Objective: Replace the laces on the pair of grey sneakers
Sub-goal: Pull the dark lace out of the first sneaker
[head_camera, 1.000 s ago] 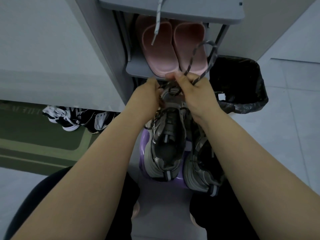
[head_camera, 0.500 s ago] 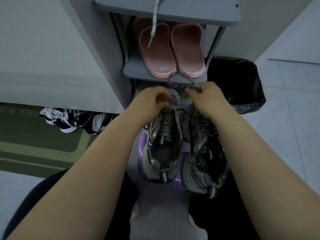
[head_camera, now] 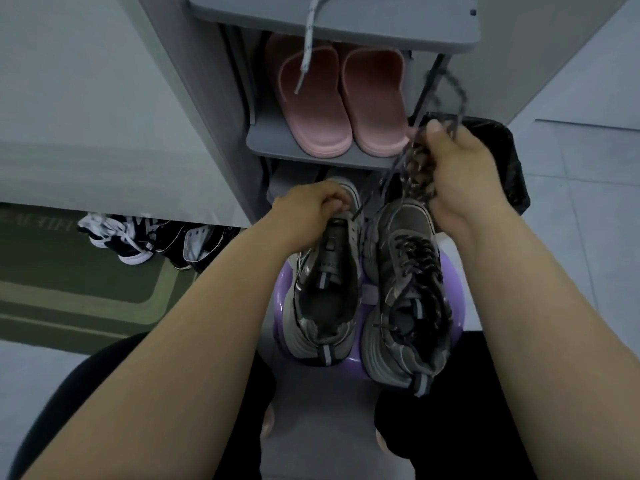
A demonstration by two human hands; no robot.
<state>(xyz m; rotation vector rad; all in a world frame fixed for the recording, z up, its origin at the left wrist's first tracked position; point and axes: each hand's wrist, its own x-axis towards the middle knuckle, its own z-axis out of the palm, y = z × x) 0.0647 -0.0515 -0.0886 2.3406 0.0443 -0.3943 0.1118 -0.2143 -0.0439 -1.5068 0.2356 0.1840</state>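
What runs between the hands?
Head view: a dark lace, running from the toe of the nearly unlaced sneaker at the left hand up into the right hand.

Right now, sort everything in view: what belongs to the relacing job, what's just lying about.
Job: left grey sneaker, held by the left hand; right grey sneaker, still laced; dark lace in the right hand; pale lace hanging off the shelf.
Lying about: pink slippers; black bin; black-and-white shoes; green mat.

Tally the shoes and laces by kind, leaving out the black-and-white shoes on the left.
Grey sneakers: 2 (left sneaker, right sneaker)
Pink slippers: 2
Laces: 3 (dark lace in right hand, threaded lace in right sneaker, pale lace hanging from top shelf)
Total: 7
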